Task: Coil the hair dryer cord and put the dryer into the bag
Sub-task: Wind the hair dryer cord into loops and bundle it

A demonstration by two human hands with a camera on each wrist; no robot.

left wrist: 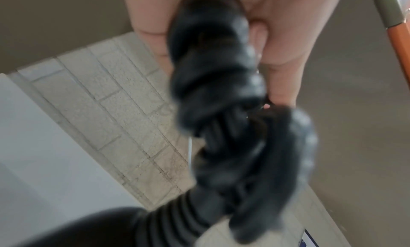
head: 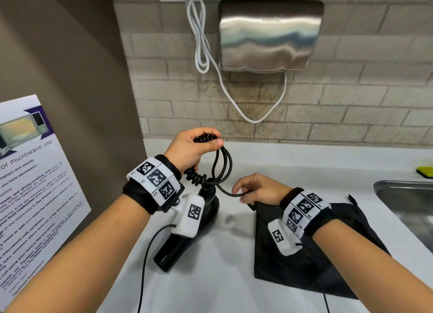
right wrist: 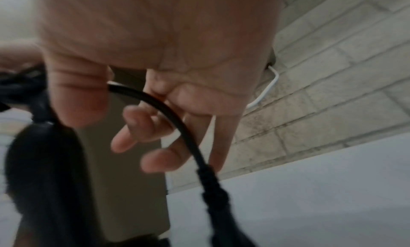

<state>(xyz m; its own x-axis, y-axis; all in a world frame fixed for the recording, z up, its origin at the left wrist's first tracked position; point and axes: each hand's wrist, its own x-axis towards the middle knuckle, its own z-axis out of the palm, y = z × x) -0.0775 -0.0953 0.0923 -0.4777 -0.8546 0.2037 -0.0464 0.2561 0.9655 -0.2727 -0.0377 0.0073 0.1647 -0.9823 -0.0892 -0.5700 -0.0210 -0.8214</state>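
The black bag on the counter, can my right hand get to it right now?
Probably yes: the right hand hovers just above the bag, nothing between, but its fingers hold the cord, so it must let go first.

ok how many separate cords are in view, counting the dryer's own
2: the black dryer cord held between the left hand and right hand, and a white cord hanging on the brick wall by the hand dryer.
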